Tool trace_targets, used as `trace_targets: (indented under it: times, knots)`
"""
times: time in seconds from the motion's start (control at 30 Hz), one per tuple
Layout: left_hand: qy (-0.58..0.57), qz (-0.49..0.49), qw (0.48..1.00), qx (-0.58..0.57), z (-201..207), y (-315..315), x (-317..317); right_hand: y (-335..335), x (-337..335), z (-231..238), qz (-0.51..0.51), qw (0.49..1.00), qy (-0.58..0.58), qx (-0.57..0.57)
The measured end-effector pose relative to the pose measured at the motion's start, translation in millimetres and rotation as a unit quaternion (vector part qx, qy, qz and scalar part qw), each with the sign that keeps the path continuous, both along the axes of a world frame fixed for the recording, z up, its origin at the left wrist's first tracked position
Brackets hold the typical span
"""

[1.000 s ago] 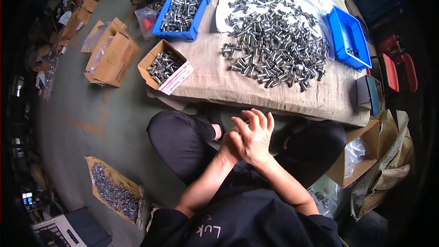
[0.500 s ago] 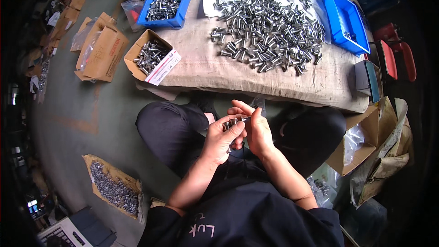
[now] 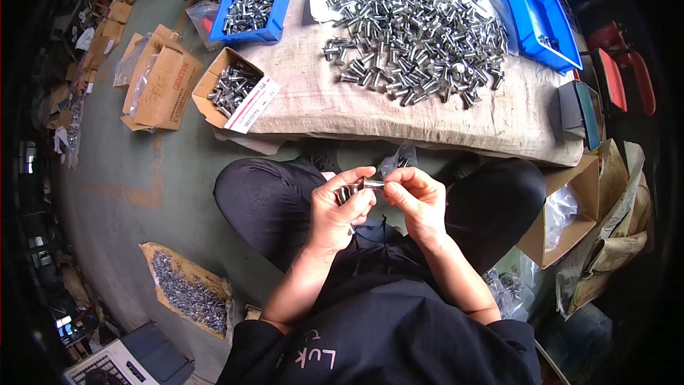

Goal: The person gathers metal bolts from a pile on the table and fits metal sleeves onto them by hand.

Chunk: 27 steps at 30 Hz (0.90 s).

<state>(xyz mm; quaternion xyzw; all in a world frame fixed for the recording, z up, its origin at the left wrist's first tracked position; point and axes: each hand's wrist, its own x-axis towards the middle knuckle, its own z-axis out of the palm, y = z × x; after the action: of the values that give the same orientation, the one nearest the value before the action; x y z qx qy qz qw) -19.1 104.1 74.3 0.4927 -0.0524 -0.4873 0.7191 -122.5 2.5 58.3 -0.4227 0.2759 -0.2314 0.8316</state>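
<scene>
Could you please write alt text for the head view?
Left hand holding several bolt-like metal pieces, right hand pinching one's end. Beyond, a cloth-covered table bears a pile of similar pieces between two blue bins.

A black T-shirt (image 3: 413, 335), with white lettering (image 3: 328, 358) on its front and short sleeves (image 3: 514, 339) of the same colour, is worn with black trousers (image 3: 260, 196); the left hand (image 3: 331, 214) and right hand (image 3: 423, 208) are bare.

Holds left hand (image 3: 330, 215) and right hand (image 3: 424, 210) close together.
Curls left fingers (image 3: 353, 177) into a grip, pinches with right thumb (image 3: 402, 198) and forefinger (image 3: 406, 174), slants bare forearms (image 3: 462, 272) inward.
</scene>
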Motion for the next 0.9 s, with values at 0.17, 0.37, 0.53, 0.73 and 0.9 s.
trace_targets:
  times: [0.17, 0.37, 0.53, 0.73, 0.9]
  knots:
    - [-0.009, 0.01, 1.0, -0.022, 3.0, 0.8, 0.6, 2.0, 2.4, 5.6, -0.025, 0.997, -0.043, -0.051]
    - [-0.017, 0.019, 0.999, -0.028, 7.0, 2.4, 1.6, 5.6, 6.6, 4.1, -0.044, 0.989, -0.101, -0.101]
    - [-0.052, -0.005, 0.998, -0.04, 3.0, 7.2, 3.4, 5.2, 0.7, -3.0, 0.014, 0.995, -0.084, 0.044]
    - [-0.042, -0.002, 0.998, -0.038, 5.7, 5.4, 0.7, 5.6, 3.1, -3.1, -0.019, 0.997, -0.062, 0.029]
    - [0.068, 0.038, 0.997, 0.008, 2.9, -0.8, -0.3, -4.1, 2.7, 0.6, -0.027, 0.965, -0.127, 0.226]
